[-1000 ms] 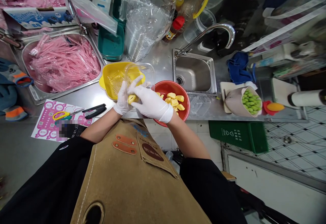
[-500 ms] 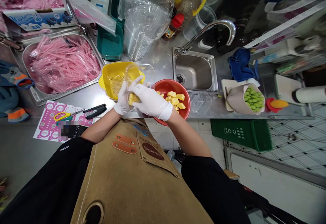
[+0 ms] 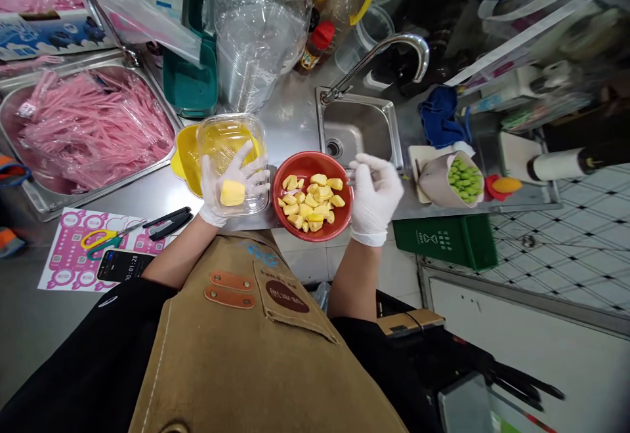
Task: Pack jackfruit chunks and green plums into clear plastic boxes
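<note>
My left hand [image 3: 212,205], in a white glove, is closed under a clear plastic container [image 3: 231,132] and holds it tilted above the counter. One yellow fruit piece [image 3: 232,193] lies inside it. To its right a red bowl [image 3: 276,190] stands on the counter edge with several yellow fruit pieces [image 3: 311,201]. At the bowl's right rim hovers my gloved right hand [image 3: 375,195], fingers stretched loosely toward the bowl with nothing in them. A yellow colander [image 3: 183,165] sits behind the container.
A small steel sink [image 3: 359,132] with a faucet [image 3: 388,52] lies behind the bowl. A paper cone of green fruit [image 3: 460,180] is at the right, a green bin [image 3: 445,243] below. Scissors [image 3: 105,236], a phone [image 3: 121,266] and a tray of pink wrapped sticks [image 3: 83,124] are left.
My right hand left the clear container and moved right, past the red bowl. The left hand turned the container so its open side faces up, with one fruit piece inside.
</note>
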Demonstrator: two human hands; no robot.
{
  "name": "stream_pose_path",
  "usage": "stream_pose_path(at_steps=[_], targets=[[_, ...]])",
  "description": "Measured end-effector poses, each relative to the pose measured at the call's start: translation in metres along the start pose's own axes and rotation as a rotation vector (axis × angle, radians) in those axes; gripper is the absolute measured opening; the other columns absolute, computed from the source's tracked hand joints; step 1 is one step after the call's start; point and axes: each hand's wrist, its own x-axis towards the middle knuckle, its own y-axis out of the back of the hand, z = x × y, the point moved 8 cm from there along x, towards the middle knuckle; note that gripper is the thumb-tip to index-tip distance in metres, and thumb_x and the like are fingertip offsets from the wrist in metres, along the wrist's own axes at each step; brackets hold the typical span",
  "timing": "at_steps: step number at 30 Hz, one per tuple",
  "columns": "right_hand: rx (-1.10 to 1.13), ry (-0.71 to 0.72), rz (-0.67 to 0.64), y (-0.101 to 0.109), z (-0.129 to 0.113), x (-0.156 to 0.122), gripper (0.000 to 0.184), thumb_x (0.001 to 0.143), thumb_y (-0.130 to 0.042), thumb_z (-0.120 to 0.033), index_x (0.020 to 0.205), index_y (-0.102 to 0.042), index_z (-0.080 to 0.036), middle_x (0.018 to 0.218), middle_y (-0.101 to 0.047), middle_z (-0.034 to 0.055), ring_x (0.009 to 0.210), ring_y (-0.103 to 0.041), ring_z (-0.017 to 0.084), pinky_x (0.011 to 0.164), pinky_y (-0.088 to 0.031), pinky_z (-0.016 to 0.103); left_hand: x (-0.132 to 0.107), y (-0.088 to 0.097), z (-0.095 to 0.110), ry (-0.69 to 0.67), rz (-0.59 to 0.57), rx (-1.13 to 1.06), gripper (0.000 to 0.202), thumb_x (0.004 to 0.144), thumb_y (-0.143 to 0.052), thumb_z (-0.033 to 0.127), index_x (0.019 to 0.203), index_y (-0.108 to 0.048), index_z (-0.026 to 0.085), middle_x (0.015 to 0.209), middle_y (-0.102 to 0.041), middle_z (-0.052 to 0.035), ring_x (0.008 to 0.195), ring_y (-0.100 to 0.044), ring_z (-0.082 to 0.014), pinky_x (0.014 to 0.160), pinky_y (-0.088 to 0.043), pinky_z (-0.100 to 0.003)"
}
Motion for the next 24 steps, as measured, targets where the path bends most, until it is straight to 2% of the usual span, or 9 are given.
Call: stream_pose_path(at_steps=[3,5,7,10,13,16,19,22,24], targets=[[-0.082,-0.158,-0.118,-0.013,0.061,-0.010,0.027,0.096,-0.068,-0.039,0.113,-0.075,-0.019,0.109,-0.081,0.0104,0.098,-0.078,0.024,0.097,-0.065,0.047,-0.001,0.000,0.000,0.017,-0.012,0.007,0.101,0.086,-0.051,0.098,0.161,-0.056,0.031,0.146,-0.072,-0.0197,0.144,-0.064,-0.0469,0.109,-0.061,-0.064],[-0.167,-0.216,-0.249,-0.032,0.084,-0.022,0.029,0.096,-0.067,-0.035,0.117,-0.076,-0.017,0.115,-0.082,0.0133,0.103,-0.079,0.025,0.101,-0.064,0.047,-0.001,-0.001,0.000,0.024,-0.018,0.013,0.100,0.087,-0.050,0.098,0.162,-0.055,0.031,0.146,-0.072,-0.0200,0.144,-0.064,-0.0469,0.110,-0.060,-0.064],[-0.318,-0.219,-0.440,-0.059,0.093,-0.035,0.031,0.097,-0.065,-0.027,0.124,-0.076,-0.016,0.123,-0.081,0.0143,0.111,-0.079,0.025,0.106,-0.062,0.044,-0.002,-0.001,0.000,0.021,-0.021,0.017,0.100,0.088,-0.050,0.097,0.162,-0.055,0.031,0.146,-0.072,-0.0194,0.144,-0.064,-0.0464,0.111,-0.060,-0.064],[-0.587,-0.128,-0.790,-0.103,0.096,-0.055,0.039,0.097,-0.064,-0.013,0.135,-0.076,-0.017,0.139,-0.078,0.0133,0.131,-0.072,0.026,0.118,-0.054,0.040,-0.002,-0.002,0.000,0.013,-0.022,0.024,0.102,0.087,-0.049,0.098,0.163,-0.053,0.030,0.148,-0.071,-0.0195,0.144,-0.064,-0.0462,0.112,-0.059,-0.064],[-0.719,-0.104,-0.954,-0.127,0.103,-0.065,0.045,0.093,-0.065,-0.002,0.134,-0.078,-0.014,0.141,-0.076,0.0178,0.135,-0.068,0.031,0.121,-0.050,0.041,-0.002,-0.002,-0.004,0.025,-0.024,0.039,0.105,0.087,-0.046,0.100,0.164,-0.052,0.028,0.151,-0.069,-0.0203,0.142,-0.066,-0.0456,0.113,-0.058,-0.063],[-0.751,-0.120,-0.930,-0.129,0.111,-0.063,0.039,0.095,-0.062,-0.002,0.129,-0.079,-0.009,0.137,-0.076,0.0223,0.133,-0.069,0.032,0.120,-0.051,0.042,-0.001,-0.002,-0.009,0.036,-0.037,0.038,0.105,0.087,-0.044,0.100,0.163,-0.053,0.028,0.150,-0.070,-0.0207,0.136,-0.071,-0.0441,0.111,-0.060,-0.062],[-0.621,-0.129,-0.786,-0.111,0.107,-0.055,0.034,0.100,-0.064,-0.014,0.132,-0.077,-0.010,0.137,-0.076,0.0196,0.132,-0.070,0.028,0.120,-0.053,0.041,0.001,0.000,-0.013,0.045,-0.050,0.023,0.102,0.087,-0.047,0.100,0.160,-0.057,0.029,0.143,-0.074,-0.0200,0.129,-0.075,-0.0424,0.107,-0.062,-0.060],[-0.172,-0.251,-0.629,-0.084,0.092,-0.054,0.046,0.102,-0.068,-0.041,0.140,-0.071,-0.016,0.142,-0.075,0.0166,0.126,-0.074,0.026,0.110,-0.061,0.042,0.003,0.000,-0.016,0.052,-0.058,0.010,0.100,0.087,-0.048,0.100,0.156,-0.061,0.028,0.138,-0.076,-0.0193,0.121,-0.079,-0.0411,0.102,-0.064,-0.060],[0.168,-0.355,-0.574,-0.071,0.078,-0.059,0.057,0.096,-0.071,-0.055,0.142,-0.069,-0.021,0.146,-0.073,0.0150,0.124,-0.075,0.027,0.099,-0.067,0.042,0.005,0.001,-0.018,0.055,-0.057,0.001,0.101,0.087,-0.049,0.100,0.155,-0.062,0.027,0.138,-0.076,-0.0201,0.120,-0.079,-0.0413,0.100,-0.065,-0.059]])
